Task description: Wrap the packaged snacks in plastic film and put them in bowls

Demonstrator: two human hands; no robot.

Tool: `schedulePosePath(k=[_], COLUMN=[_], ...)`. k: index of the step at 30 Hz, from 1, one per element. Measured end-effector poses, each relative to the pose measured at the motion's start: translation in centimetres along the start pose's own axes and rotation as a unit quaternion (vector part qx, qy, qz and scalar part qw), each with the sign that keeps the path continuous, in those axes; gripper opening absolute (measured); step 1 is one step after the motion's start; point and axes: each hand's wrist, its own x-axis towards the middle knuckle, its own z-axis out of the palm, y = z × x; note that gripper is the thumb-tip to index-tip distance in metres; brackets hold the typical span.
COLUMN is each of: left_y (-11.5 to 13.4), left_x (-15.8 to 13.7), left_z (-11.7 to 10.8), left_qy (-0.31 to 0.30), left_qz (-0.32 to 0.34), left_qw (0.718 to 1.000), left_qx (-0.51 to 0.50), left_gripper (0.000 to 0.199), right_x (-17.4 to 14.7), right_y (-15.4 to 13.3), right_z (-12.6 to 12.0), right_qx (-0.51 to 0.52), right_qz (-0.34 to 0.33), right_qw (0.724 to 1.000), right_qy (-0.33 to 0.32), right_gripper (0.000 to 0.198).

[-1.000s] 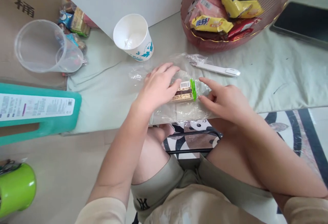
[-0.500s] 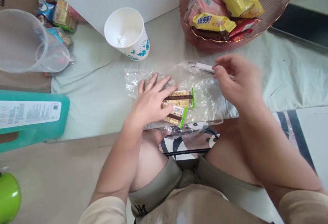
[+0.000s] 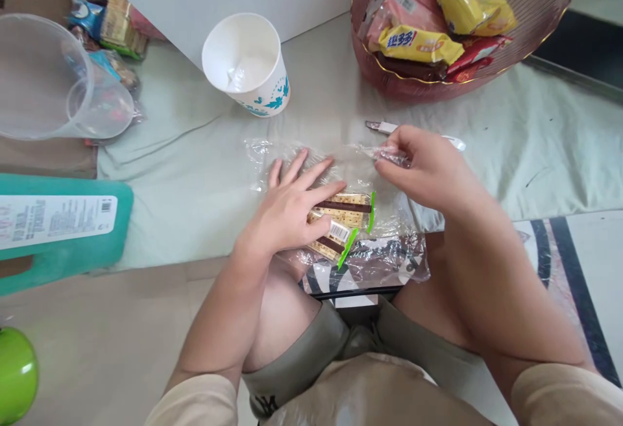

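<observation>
My left hand lies with fingers spread over two wrapped cracker packs and the clear plastic bag under them. The upper cracker pack and the lower cracker pack both have green ends and a brown stripe, and their left parts are under my hand. My right hand pinches the upper right edge of the clear plastic bag. Just beyond it, a white-handled utility knife rests on the cloth, partly hidden behind my fingers. The bag's lower edge hangs past the table edge above my lap.
A paper cup stands behind my left hand. At the back right sits a pink bowl of wrapped snacks, beside a dark flat device. On the left are a clear plastic cup, several snack packs and a teal container.
My right hand has let go of the knife, which now lies on the cloth, and has taken the bag's edge. My left hand stays on the packs, which have shifted slightly toward me.
</observation>
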Motion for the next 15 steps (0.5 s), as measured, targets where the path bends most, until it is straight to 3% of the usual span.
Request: schedulePosePath(k=[4, 8, 12, 15], left_y=[0.2, 0.1, 0.0, -0.1], left_x=[0.1, 0.2, 0.2, 0.3], left_z=[-0.3, -0.4, -0.4, -0.4], left_qy=[-0.015, -0.022, -0.019, -0.022], left_qz=[-0.008, -0.009, -0.003, -0.001], left_qw=[1.000, 1.000, 1.000, 1.000], left_qx=[-0.006, -0.010, -0.008, -0.010], left_gripper=[0.067, 0.067, 0.065, 0.066], right_x=[0.2, 0.4, 0.5, 0.3], right_y=[0.4, 0.6, 0.9, 1.0], right_z=[0.7, 1.2, 0.8, 0.7], right_qx=[0.218, 0.261, 0.241, 0.292], right_qz=[0.060, 0.073, 0.087, 0.088], right_qw=[0.974, 0.962, 0.963, 0.946], right_qy=[-0.011, 0.028, 0.083, 0.109], right_gripper=[0.039, 0.017, 0.017, 0.019])
